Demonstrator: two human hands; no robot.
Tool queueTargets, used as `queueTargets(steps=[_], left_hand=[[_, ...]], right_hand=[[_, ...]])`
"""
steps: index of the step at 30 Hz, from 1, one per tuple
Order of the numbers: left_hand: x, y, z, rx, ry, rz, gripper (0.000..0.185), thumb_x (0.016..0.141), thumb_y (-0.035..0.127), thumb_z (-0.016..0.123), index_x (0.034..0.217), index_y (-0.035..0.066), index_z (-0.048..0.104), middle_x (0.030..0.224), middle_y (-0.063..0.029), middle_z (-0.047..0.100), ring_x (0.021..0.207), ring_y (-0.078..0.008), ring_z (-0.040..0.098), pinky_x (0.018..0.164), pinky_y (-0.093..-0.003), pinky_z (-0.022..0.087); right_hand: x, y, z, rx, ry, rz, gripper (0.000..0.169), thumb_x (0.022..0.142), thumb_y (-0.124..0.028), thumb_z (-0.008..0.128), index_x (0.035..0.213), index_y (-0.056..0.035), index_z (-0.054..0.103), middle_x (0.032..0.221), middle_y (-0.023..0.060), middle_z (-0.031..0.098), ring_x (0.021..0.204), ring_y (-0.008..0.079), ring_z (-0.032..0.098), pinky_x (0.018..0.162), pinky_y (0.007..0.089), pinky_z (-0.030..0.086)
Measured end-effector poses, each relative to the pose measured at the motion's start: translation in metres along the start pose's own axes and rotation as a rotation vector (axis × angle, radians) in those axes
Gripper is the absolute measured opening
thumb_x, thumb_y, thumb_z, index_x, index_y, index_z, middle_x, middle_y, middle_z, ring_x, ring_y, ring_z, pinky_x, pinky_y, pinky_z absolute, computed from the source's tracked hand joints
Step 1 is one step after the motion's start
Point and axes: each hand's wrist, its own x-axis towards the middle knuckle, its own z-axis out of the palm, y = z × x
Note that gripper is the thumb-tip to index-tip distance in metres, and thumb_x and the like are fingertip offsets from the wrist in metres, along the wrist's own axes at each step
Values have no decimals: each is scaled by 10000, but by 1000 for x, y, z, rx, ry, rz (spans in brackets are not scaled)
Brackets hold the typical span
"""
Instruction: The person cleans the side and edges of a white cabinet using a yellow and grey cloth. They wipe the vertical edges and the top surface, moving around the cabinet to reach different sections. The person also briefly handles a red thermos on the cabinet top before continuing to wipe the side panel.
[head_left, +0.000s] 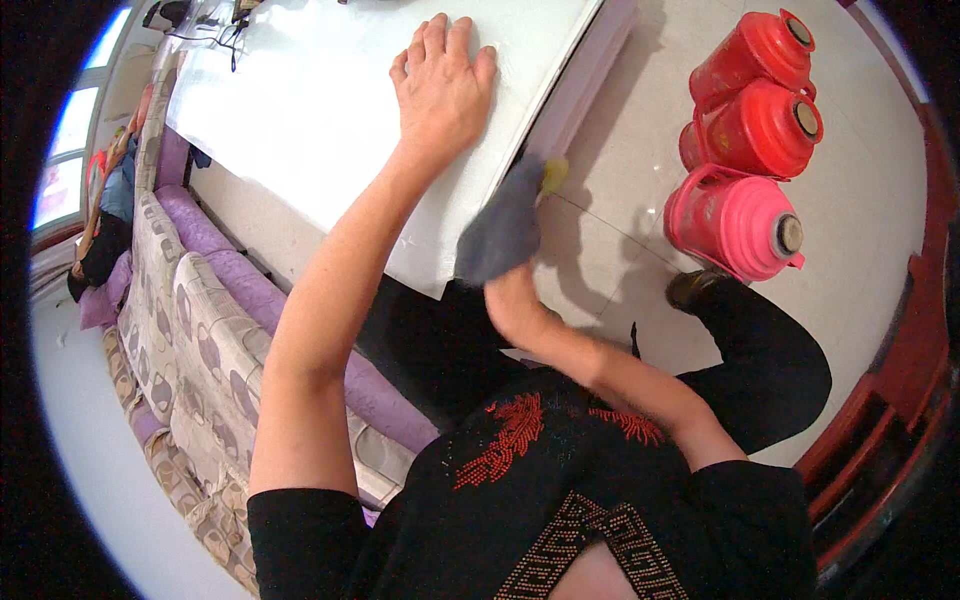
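My left hand (444, 97) rests palm down on a white tabletop (300, 142) with a glossy clear cover, fingers somewhat apart and nothing in them. A grey cloth (501, 229) is wrapped around my right hand (502, 259) at the table's right edge, blurred by motion. The cloth hides the fingers. A yellow-green patch (554, 175) shows at the cloth's far end, over the table's side.
Two red thermos flasks (739, 139) and a pink one (742, 225) stand on the tiled floor at right. A sofa with patterned covers (217, 330) runs along the left, where another person (112, 202) lies. Black cables (225, 41) lie at the table's far left.
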Motion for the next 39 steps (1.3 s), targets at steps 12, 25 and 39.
queueTargets(steps=[12,25,39], left_hand=[[2,-5,0,-4,-29,13,534,995,418,428,1432,113,456,1515,-153,408,1388,-352,390,1143,-525,253],[5,-6,-1,-30,-95,25,532,1009,424,387,1449,128,431,1533,-154,381,1405,-365,368,1167,-527,204],[1,-5,-2,-45,-110,-14,533,1001,391,389,1435,90,454,1528,-178,383,1436,-345,324,1178,-519,175]], right_hand=[[-7,6,-26,430,-15,416,285,920,-119,563,1167,18,601,1257,203,606,1221,387,514,1082,443,364],[195,44,-122,-1082,67,-227,156,814,-122,606,919,-50,696,1002,100,654,1072,274,542,855,452,437],[47,55,-64,-783,-332,-657,38,712,-140,646,695,-122,674,826,20,606,948,222,535,787,376,422]])
